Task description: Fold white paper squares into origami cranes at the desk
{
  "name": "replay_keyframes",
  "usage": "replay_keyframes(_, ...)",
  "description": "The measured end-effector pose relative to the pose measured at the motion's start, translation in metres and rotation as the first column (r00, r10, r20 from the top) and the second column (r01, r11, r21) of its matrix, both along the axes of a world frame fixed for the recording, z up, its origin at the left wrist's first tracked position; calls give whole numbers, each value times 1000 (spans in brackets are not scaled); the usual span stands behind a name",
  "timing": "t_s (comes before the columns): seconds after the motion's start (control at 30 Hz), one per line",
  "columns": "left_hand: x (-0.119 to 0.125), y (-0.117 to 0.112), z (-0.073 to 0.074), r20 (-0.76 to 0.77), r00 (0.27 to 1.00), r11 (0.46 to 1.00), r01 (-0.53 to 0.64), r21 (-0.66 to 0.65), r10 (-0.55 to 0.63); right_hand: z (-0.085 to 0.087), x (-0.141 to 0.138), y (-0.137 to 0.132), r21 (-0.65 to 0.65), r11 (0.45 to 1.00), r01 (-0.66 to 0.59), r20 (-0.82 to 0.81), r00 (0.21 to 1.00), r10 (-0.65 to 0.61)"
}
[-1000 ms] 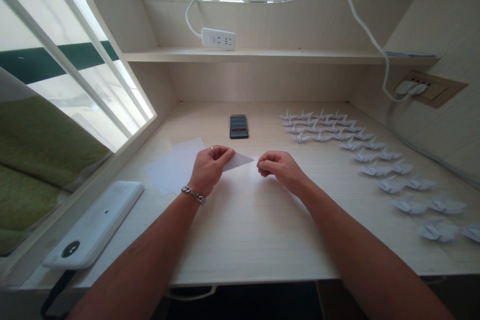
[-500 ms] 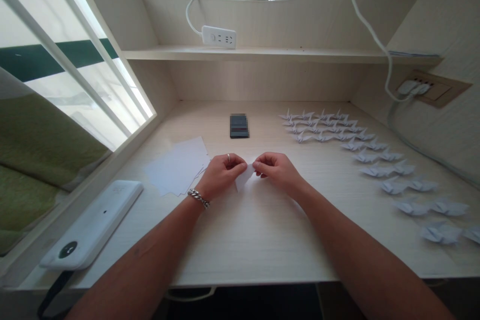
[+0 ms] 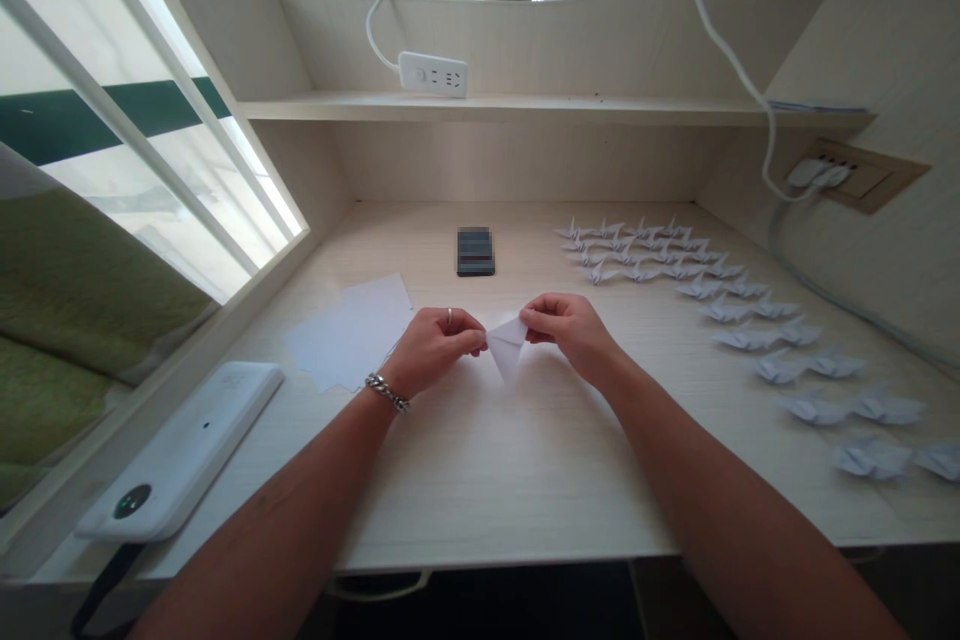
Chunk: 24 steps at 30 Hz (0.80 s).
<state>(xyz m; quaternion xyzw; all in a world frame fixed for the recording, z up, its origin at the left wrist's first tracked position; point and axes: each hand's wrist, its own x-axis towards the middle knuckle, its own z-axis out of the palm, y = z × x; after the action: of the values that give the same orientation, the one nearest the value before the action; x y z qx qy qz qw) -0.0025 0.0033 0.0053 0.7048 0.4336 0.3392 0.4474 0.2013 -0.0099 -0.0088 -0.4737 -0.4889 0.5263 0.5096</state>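
A small folded piece of white paper (image 3: 507, 344), its point turned down, is held up just above the desk between my two hands. My left hand (image 3: 442, 344), with a ring and a chain bracelet, pinches its left corner between thumb and fingers. At the upper right corner, my right hand (image 3: 568, 329) pinches it the same way. Left of my left hand lies a fanned stack of white paper sheets (image 3: 349, 330). Rows of folded white paper cranes (image 3: 761, 335) stand on the desk's right side.
A dark pixelated rectangular object (image 3: 475, 252) lies behind my hands. At the left edge rests a long white device (image 3: 187, 450) with a black strap. A white power strip (image 3: 433, 75) sits on the shelf (image 3: 525, 108); its cable runs to a wall socket (image 3: 870, 175).
My hands have moved apart a little, the right one slightly up and right. The folded paper now shows more fully between them as a downward-pointing triangle.
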Motion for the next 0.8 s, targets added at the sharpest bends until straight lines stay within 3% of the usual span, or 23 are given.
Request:
replay_keyframes(0.17, -4, 1, 1, 58, 997, 998, -54, -41, 57, 4, 8, 1, 10, 996, 89, -5, 996, -89)
replay_keyframes(0.27, -2, 2, -2, 80, 995, 997, -63, -43, 66, 4, 6, 0, 12, 999, 51, 21, 998, -51)
replay_keyframes(0.4, 3, 1, -6, 53, 999, 999, 17, -40, -15, 0, 1, -2, 24, 1000, -8, 71, 997, 7)
replay_keyframes(0.57, 4, 1, -7, -57, 991, 993, 119, -20, -120, -3, -4, -2, 35, 998, 42, 88, 995, -45)
replay_keyframes(0.67, 4, 2, -7, -69, 996, 998, 61, -6, -61, -4, -7, -2, 30, 999, 30, 103, 994, -33)
replay_keyframes(0.8, 4, 4, -9, -11, 1000, 1000, -25, -3, 25, -8, -9, -2, 41, 995, -92, 176, 981, 84)
